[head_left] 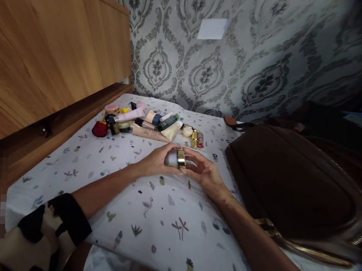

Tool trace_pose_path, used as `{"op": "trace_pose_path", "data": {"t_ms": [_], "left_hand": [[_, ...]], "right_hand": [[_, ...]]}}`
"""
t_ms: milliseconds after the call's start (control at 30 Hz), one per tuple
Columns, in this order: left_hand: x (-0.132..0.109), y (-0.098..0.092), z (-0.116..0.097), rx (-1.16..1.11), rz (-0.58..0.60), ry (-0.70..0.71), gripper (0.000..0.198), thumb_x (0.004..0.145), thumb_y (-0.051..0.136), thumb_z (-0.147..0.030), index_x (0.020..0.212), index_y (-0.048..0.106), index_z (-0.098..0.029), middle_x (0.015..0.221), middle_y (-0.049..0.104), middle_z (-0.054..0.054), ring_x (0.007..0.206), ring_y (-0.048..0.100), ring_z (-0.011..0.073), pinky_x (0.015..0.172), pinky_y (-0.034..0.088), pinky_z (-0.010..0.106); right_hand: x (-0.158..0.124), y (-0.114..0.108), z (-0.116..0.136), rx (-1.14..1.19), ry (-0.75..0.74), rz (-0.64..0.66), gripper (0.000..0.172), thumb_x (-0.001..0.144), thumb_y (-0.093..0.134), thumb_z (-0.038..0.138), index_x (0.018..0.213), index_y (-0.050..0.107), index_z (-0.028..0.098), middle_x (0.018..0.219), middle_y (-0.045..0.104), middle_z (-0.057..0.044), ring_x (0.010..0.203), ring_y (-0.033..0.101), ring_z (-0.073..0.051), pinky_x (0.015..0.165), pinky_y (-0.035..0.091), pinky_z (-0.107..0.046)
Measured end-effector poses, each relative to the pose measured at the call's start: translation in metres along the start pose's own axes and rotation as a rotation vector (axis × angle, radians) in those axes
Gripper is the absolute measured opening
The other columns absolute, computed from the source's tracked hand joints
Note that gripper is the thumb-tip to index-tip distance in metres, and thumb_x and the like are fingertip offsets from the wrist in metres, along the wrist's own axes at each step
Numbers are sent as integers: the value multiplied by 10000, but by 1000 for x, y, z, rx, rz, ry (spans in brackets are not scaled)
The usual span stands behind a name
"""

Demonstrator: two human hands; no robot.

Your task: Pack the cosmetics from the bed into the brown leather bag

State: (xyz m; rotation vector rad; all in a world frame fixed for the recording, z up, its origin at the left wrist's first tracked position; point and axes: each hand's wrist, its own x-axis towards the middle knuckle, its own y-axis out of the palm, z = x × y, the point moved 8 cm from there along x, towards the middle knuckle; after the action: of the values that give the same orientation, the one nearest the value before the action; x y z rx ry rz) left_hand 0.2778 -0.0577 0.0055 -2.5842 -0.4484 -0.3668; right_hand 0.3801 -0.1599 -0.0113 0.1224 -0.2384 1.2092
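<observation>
Left hand (pixel 155 160) curls round a frosted jar (pixel 171 159), right hand (pixel 208 174), fingers half-bent, grips its gold lid (pixel 181 159), nearside of loose cosmetics (pixel 149 132) on sheet (pixel 164 219); lid on, tightness unclear.

A brown bag (pixel 291 173) lies on a printed white sheet (pixel 121 203), with patterned wallpaper (pixel 177 56) behind it, a white rectangle (pixel 213 28) up to its left, and a wooden cabinet (pixel 58 48) farther left.
</observation>
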Motion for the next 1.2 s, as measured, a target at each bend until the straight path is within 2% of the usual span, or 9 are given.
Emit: {"op": "trace_pose_path", "data": {"t_ms": [133, 333, 467, 567, 733, 900, 1033, 1200], "left_hand": [[-1, 0, 0, 15, 3, -19, 730, 695, 876, -460, 1287, 536, -202, 1296, 639, 129, 1215, 597, 315, 1044, 453, 451], [-2, 2, 4, 108, -40, 17, 858, 656, 889, -476, 1374, 487, -233, 1428, 554, 147, 1295, 543, 340, 1088, 426, 476], [-3, -2, 4, 72, -46, -31, 782, 708, 845, -521, 1354, 513, -229, 1331, 623, 132, 1229, 586, 328, 1040, 456, 460], [-3, -2, 4, 52, 2, -71, 706, 756, 799, -542, 1322, 544, -207, 1280, 659, 120, 1177, 620, 311, 1002, 477, 431], [-4, 0, -1, 76, 50, -28, 592, 822, 728, -555, 1269, 579, -197, 1250, 685, 113, 1111, 649, 282, 949, 483, 395], [-5, 0, -7, 117, 15, 17, 424, 966, 522, -552, 1186, 608, -199, 1083, 710, 64, 955, 653, 214, 842, 470, 326], [-6, -6, -9, 95, -64, 23, 432, 1034, 365, -510, 1048, 637, -176, 934, 693, 43, 869, 634, 186, 809, 456, 299], [-3, -15, -3, 102, -142, 8, 428, 1031, 369, -462, 931, 650, -155, 894, 690, 53, 832, 617, 183, 777, 442, 289]], "right_hand": [[-1, 1, 1, 0, 16, 8, 526, 730, 879, 360, 1223, 695, 360, 1304, 650, -31, 1132, 621, -217, 1002, 557, -461], [1, 0, -10, -16, 78, -24, 564, 703, 887, 455, 1191, 682, 262, 1173, 712, -71, 1075, 661, -230, 982, 566, -462], [1, 1, -8, 1, 78, 1, 544, 691, 894, 458, 1161, 691, 273, 1187, 719, -59, 1110, 658, -232, 1019, 542, -464], [0, 0, -8, 56, 120, 39, 565, 685, 906, 416, 1190, 688, 289, 1189, 724, -46, 1121, 662, -228, 1044, 518, -466], [-3, -1, -11, 76, 177, 109, 577, 730, 877, 377, 1260, 659, 311, 1190, 726, -39, 1097, 671, -215, 1029, 512, -464], [-2, 0, -12, 71, 183, 93, 576, 734, 876, 380, 1259, 651, 307, 1226, 704, -42, 1106, 656, -209, 1054, 494, -465], [-2, 5, -10, 47, 189, 112, 543, 733, 874, 378, 1223, 661, 279, 1153, 712, -43, 1093, 656, -214, 1073, 479, -464], [-4, 7, -5, 17, 211, 131, 593, 712, 881, 371, 1251, 647, 292, 1142, 702, -37, 1093, 648, -222, 1069, 475, -460]]}}
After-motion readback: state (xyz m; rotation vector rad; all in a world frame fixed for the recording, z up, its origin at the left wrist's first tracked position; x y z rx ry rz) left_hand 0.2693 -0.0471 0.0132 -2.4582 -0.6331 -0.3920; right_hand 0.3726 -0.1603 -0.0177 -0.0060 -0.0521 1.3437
